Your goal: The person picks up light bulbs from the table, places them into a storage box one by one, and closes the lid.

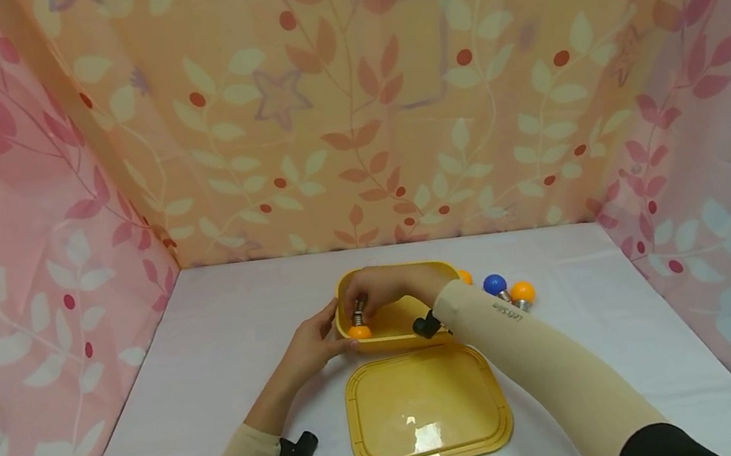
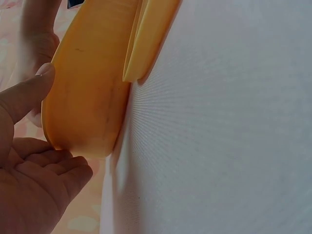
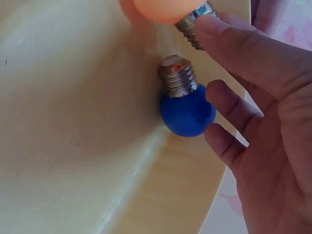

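A yellow plastic box (image 1: 404,343) stands on the white cloth. Inside it, my right hand (image 1: 382,287) pinches an orange light bulb (image 1: 360,332) by its metal screw base, with the globe pointing down. The right wrist view shows a blue bulb (image 3: 187,114) in the box, close by the other fingertips of that hand. My left hand (image 1: 308,345) rests against the box's near left corner, its thumb (image 2: 36,87) on the near wall and its fingers relaxed along the end wall.
A yellow lid (image 1: 428,409) lies flat just in front of the box. To the right of the box lie a blue bulb (image 1: 494,284) and an orange bulb (image 1: 522,292), and another orange bulb (image 1: 465,277) shows partly behind the right arm. Patterned cloth walls enclose the table.
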### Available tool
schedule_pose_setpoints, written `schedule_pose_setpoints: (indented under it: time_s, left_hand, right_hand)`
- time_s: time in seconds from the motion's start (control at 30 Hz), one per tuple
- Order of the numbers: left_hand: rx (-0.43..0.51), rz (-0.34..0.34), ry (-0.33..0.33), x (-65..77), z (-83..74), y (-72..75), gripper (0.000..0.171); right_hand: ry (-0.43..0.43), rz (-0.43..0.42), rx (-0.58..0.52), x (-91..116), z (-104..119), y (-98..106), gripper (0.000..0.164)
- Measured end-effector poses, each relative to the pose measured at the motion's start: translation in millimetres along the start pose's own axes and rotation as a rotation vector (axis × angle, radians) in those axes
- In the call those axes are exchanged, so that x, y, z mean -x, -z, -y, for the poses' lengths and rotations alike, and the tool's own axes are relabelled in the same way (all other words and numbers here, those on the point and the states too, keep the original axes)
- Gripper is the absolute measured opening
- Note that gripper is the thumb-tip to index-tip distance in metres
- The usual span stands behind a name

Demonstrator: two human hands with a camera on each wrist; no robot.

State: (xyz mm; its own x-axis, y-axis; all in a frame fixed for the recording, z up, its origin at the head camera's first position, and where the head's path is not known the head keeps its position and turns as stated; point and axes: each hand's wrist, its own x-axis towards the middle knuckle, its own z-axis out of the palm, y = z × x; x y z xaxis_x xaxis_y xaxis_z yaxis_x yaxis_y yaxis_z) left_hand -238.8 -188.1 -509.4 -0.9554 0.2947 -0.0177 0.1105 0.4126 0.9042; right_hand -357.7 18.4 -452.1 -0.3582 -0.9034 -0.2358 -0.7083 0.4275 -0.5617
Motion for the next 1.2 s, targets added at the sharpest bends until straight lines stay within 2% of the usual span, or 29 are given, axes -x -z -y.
schedule_pose_setpoints:
  time_s: [0.2,0.37,0.47,0.77,1.03,1.2]
  left_hand:
    - [0.007,0.0,-0.007,1.7,-2.1,-0.6,0.101]
    - [0.007,0.0,-0.01,2.1,-3.0,-0.5,0.099]
    - [0.006,-0.001,0.001,2.3,-3.3,-1.1,0.098]
    - [-0.001,-0.004,0.042,1.9,-3.6,-2.2,0.096]
    - [0.006,-0.002,0.032,1.7,-0.9,-2.3,0.098]
    - [0.015,-0.01,0.034,2.1,-1.8,-3.4,0.097]
  right_hand:
    - [0.047,-0.024,0.023,4,5,5,0.029]
    - [0.066,-0.089,0.012,20,12,16,0.031]
    - [0.057,-0.142,0.029,35,17,24,0.03]
    - [-0.051,-0.297,0.097,90,23,37,0.031]
    - [-0.064,-0.402,0.139,133,29,32,0.033]
    - [-0.099,-0.472,0.105,158,28,24,0.034]
